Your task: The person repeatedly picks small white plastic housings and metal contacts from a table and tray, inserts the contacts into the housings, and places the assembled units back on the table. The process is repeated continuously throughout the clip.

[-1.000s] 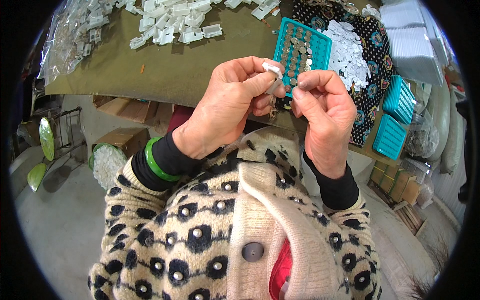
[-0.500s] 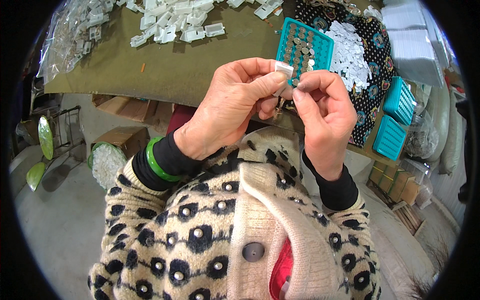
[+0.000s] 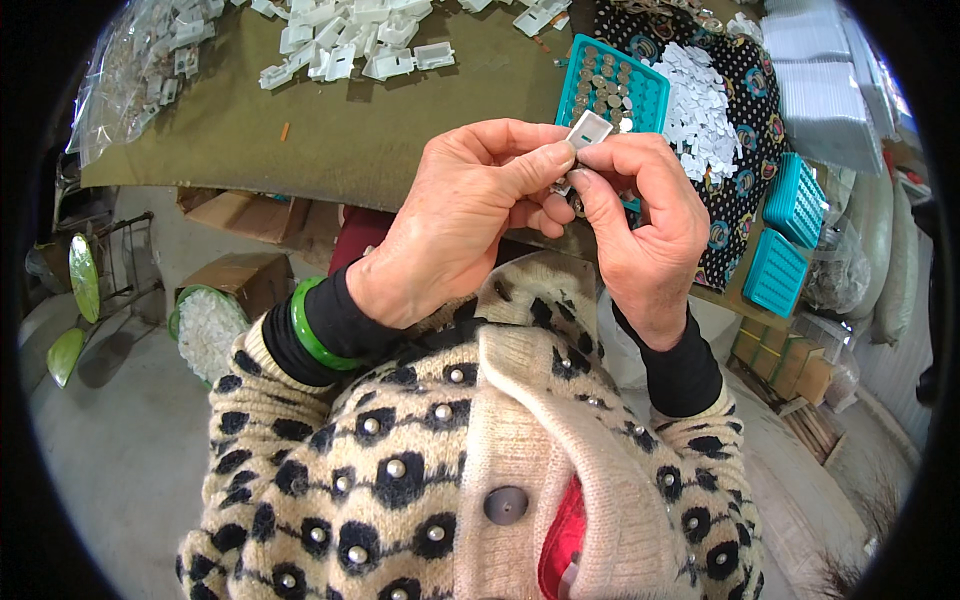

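Here, near the upper middle of the frame, your left hand [image 3: 455, 225] and your right hand [image 3: 640, 225] meet, both raised above the near edge of the table [image 3: 350, 140]. Between them sits a small white plastic piece [image 3: 588, 129], rectangular with a dark slot in it; the thumb and forefinger of your left hand are pinched on its left corner, and the fingers [image 3: 625, 160] of your right hand are closed against its lower right side, so both hands are clamped on the same piece. Something small and dark shows just under it between your fingertips, too hidden to tell what it is. Right behind the piece, at the upper centre, lies a teal tray [image 3: 612, 90] with round metal discs in its pockets, resting partly on a black patterned cloth [image 3: 745, 120]. On that cloth, to the right of the tray, is a heap of small white flat bits [image 3: 700, 110]. Two more teal trays [image 3: 795, 235] lean at the right edge of the frame. Toward the upper left, a pile of white plastic housings [image 3: 345, 40] lies on the table, well apart from your hands. A green bangle [image 3: 310, 330] circles your left wrist.
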Motion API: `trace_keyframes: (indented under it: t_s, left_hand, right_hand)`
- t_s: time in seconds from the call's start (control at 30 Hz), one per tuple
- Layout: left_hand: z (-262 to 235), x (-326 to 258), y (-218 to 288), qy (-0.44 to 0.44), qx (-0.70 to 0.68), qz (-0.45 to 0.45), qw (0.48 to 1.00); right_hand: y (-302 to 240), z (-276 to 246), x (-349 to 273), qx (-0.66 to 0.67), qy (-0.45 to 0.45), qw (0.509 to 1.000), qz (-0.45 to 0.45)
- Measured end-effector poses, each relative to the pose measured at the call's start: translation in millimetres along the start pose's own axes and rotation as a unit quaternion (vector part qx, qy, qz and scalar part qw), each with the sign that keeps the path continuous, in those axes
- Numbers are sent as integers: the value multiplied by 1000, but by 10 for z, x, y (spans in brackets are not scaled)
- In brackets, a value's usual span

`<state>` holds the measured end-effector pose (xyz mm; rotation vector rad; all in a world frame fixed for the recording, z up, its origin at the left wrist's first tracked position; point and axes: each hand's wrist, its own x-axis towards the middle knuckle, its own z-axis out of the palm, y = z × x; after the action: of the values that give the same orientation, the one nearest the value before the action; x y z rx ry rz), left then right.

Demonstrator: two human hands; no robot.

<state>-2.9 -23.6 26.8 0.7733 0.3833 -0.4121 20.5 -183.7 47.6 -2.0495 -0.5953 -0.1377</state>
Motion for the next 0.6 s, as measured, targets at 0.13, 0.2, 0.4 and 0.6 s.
trace_keyframes:
  t_s: [0.13,0.2,0.4,0.6]
  left_hand:
    - [-10,-7,16,-7,22,10,1000]
    - [-11,-22,19,-17,16,13,1000]
    - [-35,-23,17,-32,17,25,999]
    - [-58,17,28,-17,48,24,998]
  right_hand:
    - [-7,-36,47,-62,-20,997,-45]
    - [-3,-69,79,-68,-31,996,-55]
    - [32,-46,103,-71,-37,994,-71]
    - [85,65,79,-60,-7,995,-73]
